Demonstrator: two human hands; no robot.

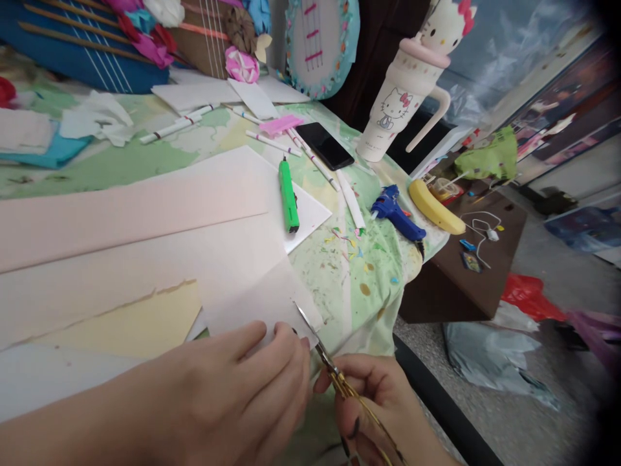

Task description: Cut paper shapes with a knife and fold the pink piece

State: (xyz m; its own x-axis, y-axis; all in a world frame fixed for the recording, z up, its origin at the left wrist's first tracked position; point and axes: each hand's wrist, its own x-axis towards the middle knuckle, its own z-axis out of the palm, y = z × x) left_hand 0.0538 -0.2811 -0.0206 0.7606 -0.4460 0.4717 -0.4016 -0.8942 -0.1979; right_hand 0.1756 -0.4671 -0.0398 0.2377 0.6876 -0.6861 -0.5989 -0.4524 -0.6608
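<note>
My right hand is wrapped round a pair of gold-handled scissors, whose blades point up and left across the near edge of a thin white sheet of paper. Beside the blades, my left hand has its fingers curled on the near edge of that sheet, the fingertips partly hidden. Under and behind it lie larger pale sheets, one with a pinkish folded strip. A torn cream piece of paper lies left of my left hand. On the white sheet's far corner rests a green utility knife.
A blue glue gun, a banana, a black phone and a tall tumbler stand or lie to the right. Rolled paper sticks and decorated instrument-shaped crafts are at the back. A brown stool stands past the table edge.
</note>
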